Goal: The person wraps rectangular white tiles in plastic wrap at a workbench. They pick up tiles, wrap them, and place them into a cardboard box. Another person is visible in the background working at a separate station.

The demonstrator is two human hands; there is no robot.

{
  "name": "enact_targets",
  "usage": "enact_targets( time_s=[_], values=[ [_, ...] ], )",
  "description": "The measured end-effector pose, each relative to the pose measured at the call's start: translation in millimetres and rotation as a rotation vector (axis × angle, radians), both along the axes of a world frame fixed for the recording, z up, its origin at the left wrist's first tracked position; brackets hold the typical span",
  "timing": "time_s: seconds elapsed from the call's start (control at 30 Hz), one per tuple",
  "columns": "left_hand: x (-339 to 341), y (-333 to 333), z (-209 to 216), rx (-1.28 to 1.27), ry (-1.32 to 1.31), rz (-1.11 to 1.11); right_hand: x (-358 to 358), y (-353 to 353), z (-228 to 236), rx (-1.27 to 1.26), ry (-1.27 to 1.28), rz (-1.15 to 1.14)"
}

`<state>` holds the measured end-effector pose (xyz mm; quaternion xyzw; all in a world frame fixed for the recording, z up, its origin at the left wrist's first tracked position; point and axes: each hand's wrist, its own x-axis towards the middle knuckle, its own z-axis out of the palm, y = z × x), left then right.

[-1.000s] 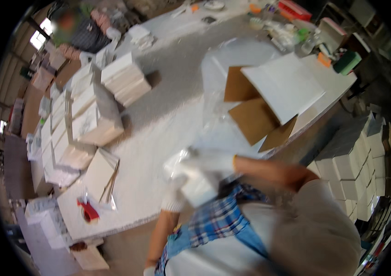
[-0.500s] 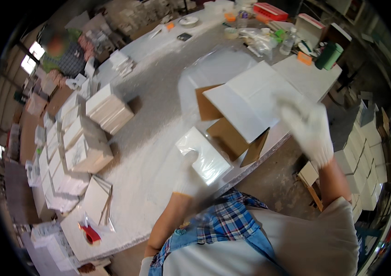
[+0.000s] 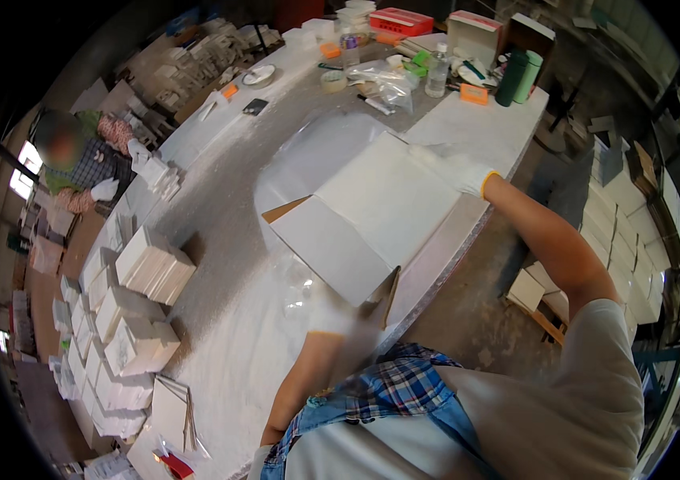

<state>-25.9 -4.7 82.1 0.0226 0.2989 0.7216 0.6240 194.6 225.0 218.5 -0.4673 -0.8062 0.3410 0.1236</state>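
Note:
A white cardboard box (image 3: 392, 196) with a brown inside lies on its side on the dusty table, its open end toward me. My right hand (image 3: 460, 168), in a white glove with a yellow cuff, lies against the box's far right end with fingers stretched along it. Close to the box's open end, my gloved left hand (image 3: 338, 318) is smeared by motion. Its fingers cannot be made out. A glint of clear plastic film (image 3: 298, 290) shows beside the left hand and the front flap. The wrapped white pack is hidden.
Stacks of white blocks (image 3: 144, 344) stand at the left, with flat panels (image 3: 170, 412) and red tape (image 3: 174, 464) nearer me. Bottles (image 3: 437, 72), a plastic bag (image 3: 384, 84) and a green flask (image 3: 527, 76) stand at the back. A co-worker (image 3: 92, 160) handles white pieces.
My right hand has come down onto the box's far end. The box's upper flap hangs lower over the opening. The wrapped white pack under my left hand has gone out of sight.

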Motion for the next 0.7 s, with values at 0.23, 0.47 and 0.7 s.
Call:
enact_targets(
  time_s=[0.23,0.47,0.7],
  values=[
    [21.8,-8.5,41.5,0.102,1.275,-0.062,4.4,-5.3,3.0,-0.053,-0.003,-0.048],
    [-16.6,-29.7,-18.3,0.050,0.762,-0.085,10.0,7.4,-19.6,0.057,0.010,-0.009],
    [-25.9,-0.1,-66.9,0.019,0.514,-0.102,0.9,-3.6,-12.7,-0.050,0.071,-0.116]
  ],
)
